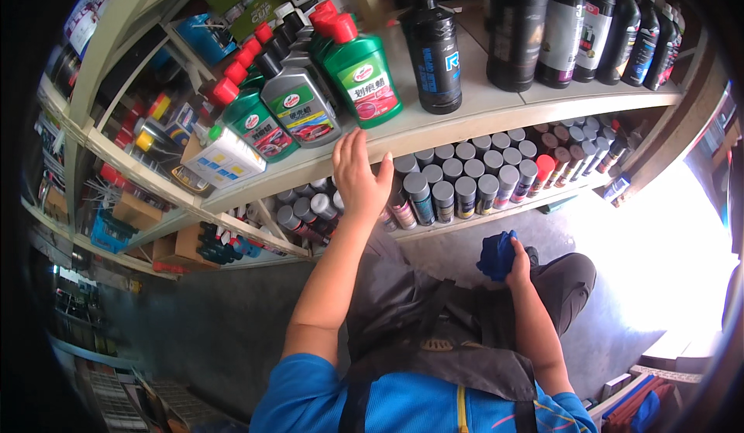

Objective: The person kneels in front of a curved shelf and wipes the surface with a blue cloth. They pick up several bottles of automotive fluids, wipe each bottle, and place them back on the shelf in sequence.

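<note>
My left hand (360, 177) reaches up to the front edge of the upper shelf (496, 115), its fingers stretched out at the lip and holding nothing. Just beyond the fingertips stands a green bottle with a red cap (361, 76). To its left are a grey bottle with a black cap (301, 107) and another green, red-capped bottle (260, 123). A black pump-top bottle (432, 57) stands apart to the right. Down by my right knee, my right hand (521, 262) grips a bunched dark blue cloth (496, 256).
Rows of grey-capped spray cans (465, 189) fill the lower shelf, with one red-capped can (545, 169) among them. Large black bottles (518, 30) line the upper shelf's right part. A white box (225, 158) stands at the left, near a shelf post (97, 69). Bright light falls on the floor at right.
</note>
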`<state>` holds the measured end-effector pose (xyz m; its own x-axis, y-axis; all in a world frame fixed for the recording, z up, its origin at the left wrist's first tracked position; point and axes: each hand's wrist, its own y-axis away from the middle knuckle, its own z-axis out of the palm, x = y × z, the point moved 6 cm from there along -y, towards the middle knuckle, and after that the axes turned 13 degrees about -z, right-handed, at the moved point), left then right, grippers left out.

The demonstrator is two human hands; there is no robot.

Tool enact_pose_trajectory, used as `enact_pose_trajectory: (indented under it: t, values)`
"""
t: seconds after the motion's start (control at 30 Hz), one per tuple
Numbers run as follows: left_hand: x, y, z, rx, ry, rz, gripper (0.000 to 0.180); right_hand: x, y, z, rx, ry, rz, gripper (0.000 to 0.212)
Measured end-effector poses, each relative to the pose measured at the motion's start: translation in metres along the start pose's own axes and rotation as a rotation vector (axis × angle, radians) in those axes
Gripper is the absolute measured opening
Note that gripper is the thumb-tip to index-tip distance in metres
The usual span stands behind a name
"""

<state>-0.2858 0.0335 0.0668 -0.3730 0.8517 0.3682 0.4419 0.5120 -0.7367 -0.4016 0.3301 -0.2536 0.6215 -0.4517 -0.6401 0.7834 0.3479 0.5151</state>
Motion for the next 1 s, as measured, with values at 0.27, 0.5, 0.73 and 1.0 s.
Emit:
enact_pose_trajectory:
  t: [0.27,0.5,0.73,1.0]
  values:
    - [-0.031,-0.062,0.039,-0.228,0.536,-0.408,0.085,0.005,-0.007,-0.004,0.033,0.003,-0.024,0.037]
    - [-0.029,-0.085,0.053,-0.164,0.878,-0.569,0.088,-0.003,0.003,0.004,0.03,-0.009,-0.014,0.039]
    - [-0.031,-0.098,0.062,-0.306,1.16,-0.584,0.081,0.001,0.0,0.006,0.01,0.028,-0.042,0.039]
    - [-0.029,-0.109,0.071,-0.287,1.134,-0.531,0.088,0.003,0.003,0.014,-0.057,0.04,0.0,0.039]
